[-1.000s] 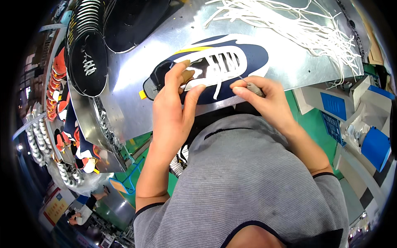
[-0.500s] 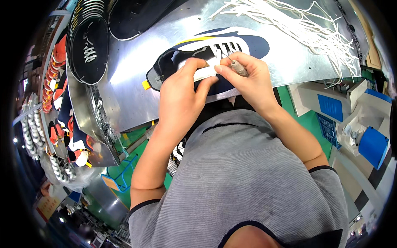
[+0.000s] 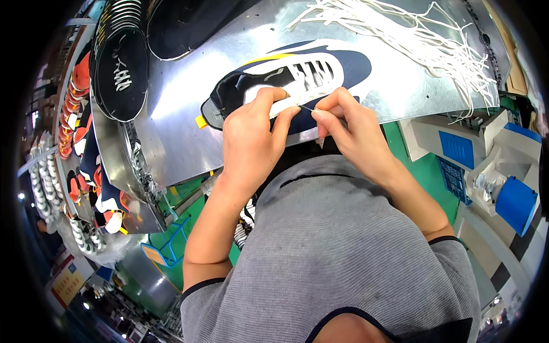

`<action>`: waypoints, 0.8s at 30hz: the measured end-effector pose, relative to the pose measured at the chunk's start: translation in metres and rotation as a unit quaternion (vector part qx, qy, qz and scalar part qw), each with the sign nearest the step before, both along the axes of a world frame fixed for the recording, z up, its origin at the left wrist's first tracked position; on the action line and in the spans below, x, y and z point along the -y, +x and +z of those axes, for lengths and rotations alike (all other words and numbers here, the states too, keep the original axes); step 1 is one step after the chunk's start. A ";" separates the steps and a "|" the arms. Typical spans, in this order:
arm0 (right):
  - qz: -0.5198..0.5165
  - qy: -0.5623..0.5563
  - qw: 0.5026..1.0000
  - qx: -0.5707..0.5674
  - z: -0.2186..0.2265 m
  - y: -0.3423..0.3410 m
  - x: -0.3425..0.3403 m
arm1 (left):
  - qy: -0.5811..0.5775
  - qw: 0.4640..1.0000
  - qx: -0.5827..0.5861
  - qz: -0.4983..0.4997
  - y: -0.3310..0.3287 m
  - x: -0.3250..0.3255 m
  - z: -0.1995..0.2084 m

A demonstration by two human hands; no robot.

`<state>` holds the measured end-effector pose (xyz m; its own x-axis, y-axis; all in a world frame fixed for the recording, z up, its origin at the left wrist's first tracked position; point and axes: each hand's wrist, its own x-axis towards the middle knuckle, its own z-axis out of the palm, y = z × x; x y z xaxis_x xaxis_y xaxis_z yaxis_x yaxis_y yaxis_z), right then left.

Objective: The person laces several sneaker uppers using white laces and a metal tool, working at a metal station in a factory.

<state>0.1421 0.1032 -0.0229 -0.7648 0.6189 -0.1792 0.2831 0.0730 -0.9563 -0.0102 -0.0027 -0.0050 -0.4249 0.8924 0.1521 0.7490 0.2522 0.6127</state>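
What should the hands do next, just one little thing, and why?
Maybe the right hand should gently ease the thin tool toward the white edge of the sneaker, because the left hand seems to pinch that edge, and the thin tool points there.

the left hand (image 3: 253,134) partly hides the navy shoe (image 3: 311,88), and the frame's top crops black uppers (image 3: 186,28).

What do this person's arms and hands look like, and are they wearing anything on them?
The left hand and right hand are ungloved. The forearms are bare too. Short, grey ribbed sleeves end in dark trim.
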 end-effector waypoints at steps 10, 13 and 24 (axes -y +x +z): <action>-0.004 0.033 0.999 0.021 -0.003 -0.018 -0.001 | 0.103 0.989 -0.064 -0.079 -0.012 0.004 -0.014; 0.012 0.019 0.999 0.030 0.002 -0.010 -0.009 | 0.085 0.993 -0.024 -0.073 -0.011 0.006 -0.011; 0.030 0.017 0.999 -0.033 -0.008 -0.005 -0.010 | 0.036 0.997 0.068 -0.031 -0.011 0.005 -0.005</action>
<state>0.1372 0.1132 -0.0306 -0.8105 0.5759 -0.1064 0.2134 0.1213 -0.9694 -0.0213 -0.0076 -0.0100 -0.3898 0.9066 0.1617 0.6709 0.1592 0.7243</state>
